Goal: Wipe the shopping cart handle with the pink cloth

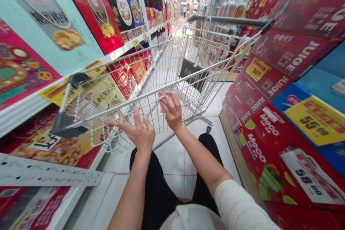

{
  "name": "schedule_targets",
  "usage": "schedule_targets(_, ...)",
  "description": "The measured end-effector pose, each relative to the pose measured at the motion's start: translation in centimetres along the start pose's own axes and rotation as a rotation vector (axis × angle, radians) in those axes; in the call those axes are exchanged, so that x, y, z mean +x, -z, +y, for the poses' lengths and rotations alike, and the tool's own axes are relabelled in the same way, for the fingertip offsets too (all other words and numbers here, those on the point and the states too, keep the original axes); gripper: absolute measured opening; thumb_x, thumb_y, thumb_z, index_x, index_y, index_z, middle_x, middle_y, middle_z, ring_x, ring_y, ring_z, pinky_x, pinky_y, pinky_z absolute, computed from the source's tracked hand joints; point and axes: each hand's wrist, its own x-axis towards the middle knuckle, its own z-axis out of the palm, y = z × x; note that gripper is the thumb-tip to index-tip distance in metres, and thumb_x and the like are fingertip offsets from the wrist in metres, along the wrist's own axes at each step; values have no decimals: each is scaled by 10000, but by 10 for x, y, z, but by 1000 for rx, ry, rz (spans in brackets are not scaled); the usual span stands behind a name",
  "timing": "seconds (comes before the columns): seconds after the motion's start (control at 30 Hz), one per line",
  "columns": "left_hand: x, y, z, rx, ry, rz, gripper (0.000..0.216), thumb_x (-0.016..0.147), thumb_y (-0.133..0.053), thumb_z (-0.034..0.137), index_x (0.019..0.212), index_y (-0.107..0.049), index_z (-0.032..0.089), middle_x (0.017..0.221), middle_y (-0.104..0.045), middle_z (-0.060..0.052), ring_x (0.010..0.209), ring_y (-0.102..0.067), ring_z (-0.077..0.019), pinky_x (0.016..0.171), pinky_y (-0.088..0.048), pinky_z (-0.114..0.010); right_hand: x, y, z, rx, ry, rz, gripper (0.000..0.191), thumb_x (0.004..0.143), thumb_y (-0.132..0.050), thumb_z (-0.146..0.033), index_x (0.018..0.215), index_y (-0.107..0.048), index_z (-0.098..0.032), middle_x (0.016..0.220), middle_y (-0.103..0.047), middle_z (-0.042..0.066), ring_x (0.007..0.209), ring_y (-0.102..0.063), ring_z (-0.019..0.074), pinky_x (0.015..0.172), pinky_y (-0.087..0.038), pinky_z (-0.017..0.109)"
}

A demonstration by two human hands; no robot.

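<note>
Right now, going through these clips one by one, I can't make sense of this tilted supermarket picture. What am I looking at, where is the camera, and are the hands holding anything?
The single picture comes from a camera worn on a person's head, looking forward and down, so the two bare arms are that person's own. The left hand is open, fingers spread, just short of the shopping cart. The right hand is at the cart's rear wire wall, fingers curled; whether it grips the wire I cannot tell. The cart stands on a white tiled floor between biscuit boxes and red juice cartons.

A single head-worn camera looks forward and down an aisle, close over a shopping cart [161, 75].
</note>
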Motion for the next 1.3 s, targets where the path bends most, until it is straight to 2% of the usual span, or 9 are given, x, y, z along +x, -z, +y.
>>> schedule_targets(0.13, 0, 0, -4, -20, 29, -26, 482, 917, -620, 282, 1384, -639, 165, 1753, -82, -210, 1610, -229, -447, 1301, -110, -696, -49, 9, -7, 51, 53, -73, 342, 1039, -519, -135, 1264, -749, -251, 1240, -782, 66, 1405, -618, 223, 1169, -573, 406)
schedule_targets(0.2, 1, 0, -4, -22, 28, -39, 487, 916, -618, 275, 1390, -635, 162, 1757, -66, -209, 1609, -229, -451, 1301, -106, -699, -54, 16, -3, 125, 58, -148, 361, 1036, -500, -131, 1274, -743, -252, 1260, -778, 66, 1382, -634, 219, 1158, -577, 414)
schedule_targets(0.3, 2, 0, -4, -14, 13, -30, 485, 917, -605, 250, 1393, -635, 166, 1772, -3, -189, 1608, -234, -447, 1307, -117, -685, -27, 20, 13, 186, 26, -142, 396, 1028, -487, -134, 1321, -720, -259, 1352, -731, 69, 1434, -585, 227, 1206, -540, 459)
schedule_targets(0.47, 1, 0, -2, 17, -18, 16, 455, 919, -593, 225, 1366, -657, 169, 1777, 127, -149, 1624, -195, -440, 1317, -132, -653, 17, 5, 29, 91, -42, 51, 501, 1013, -425, -82, 1406, -670, -272, 1439, -664, 68, 1546, -449, 232, 1290, -457, 503)
schedule_targets(0.73, 1, -2, -9, -11, 9, -38, 534, 888, -643, 258, 1415, -612, 179, 1769, 45, -196, 1608, -213, -477, 1294, -86, -721, -49, 14, 15, 202, 28, -114, 502, 952, -433, -74, 1341, -715, -220, 1321, -727, 103, 1387, -591, 245, 1167, -569, 480)
schedule_targets(0.83, 2, -3, -11, -7, 8, -31, 537, 878, -653, 255, 1407, -615, 176, 1762, 1, -197, 1622, -170, -468, 1297, -93, -709, -28, 20, 26, 242, 25, -111, 503, 937, -448, -88, 1345, -712, -214, 1370, -685, 106, 1393, -582, 259, 1162, -571, 505)
schedule_targets(1.0, 2, -2, -7, 12, 8, -20, 513, 872, -653, 246, 1380, -631, 176, 1761, 12, -197, 1634, -120, -463, 1293, -92, -713, 18, 6, 42, 187, -128, -36, 523, 962, -428, -94, 1376, -693, -273, 1451, -603, 96, 1480, -507, 274, 1287, -430, 578)
schedule_targets(1.13, 1, -1, -3, 42, -23, 16, 462, 914, -590, 236, 1368, -652, 172, 1767, 93, -182, 1601, -255, -437, 1303, -153, -667, -13, 1, 30, 203, -121, -51, 532, 941, -394, -65, 1304, -730, -260, 1297, -684, 102, 1378, -590, 235, 1275, -456, 528)
schedule_targets(1.3, 3, -2, -3, 58, -6, 16, 465, 921, -579, 239, 1375, -656, 176, 1769, 44, -182, 1587, -289, -429, 1300, -174, -660, -52, 16, 22, 313, -89, -125, 473, 929, -446, -60, 1236, -756, -242, 1226, -725, 87, 1270, -646, 221, 1186, -541, 469)
